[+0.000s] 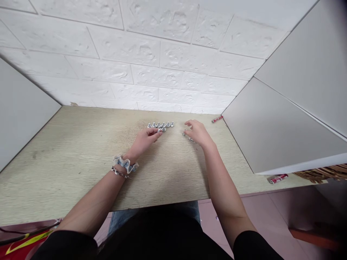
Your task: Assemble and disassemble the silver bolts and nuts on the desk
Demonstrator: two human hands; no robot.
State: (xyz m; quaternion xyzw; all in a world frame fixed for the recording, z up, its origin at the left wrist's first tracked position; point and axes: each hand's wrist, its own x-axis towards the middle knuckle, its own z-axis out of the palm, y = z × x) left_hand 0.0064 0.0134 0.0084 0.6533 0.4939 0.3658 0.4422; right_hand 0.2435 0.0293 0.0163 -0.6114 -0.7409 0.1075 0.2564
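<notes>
Several small silver bolts [168, 124] stand upright, heads down, in a row on the wooden tabletop near the wall. My left hand [146, 140] is at the front of this row, thumb and fingertips pinched on a bolt [159, 130]. Another bolt [163, 128] stands right beside those fingertips. To the right, my right hand [200, 133] hovers low with thumb and fingers apart. Small metal pieces, one of them a silver piece [191, 139], lie beneath it, partly covered by the hand. Their exact shape is too small to make out.
A white brick-pattern wall [146, 79] closes off the back, with grey panels at both sides. One red battery [217, 119] lies by the right panel, another red battery [278, 178] nearer the front edge. Brown woven material [320, 173] sits at the far right.
</notes>
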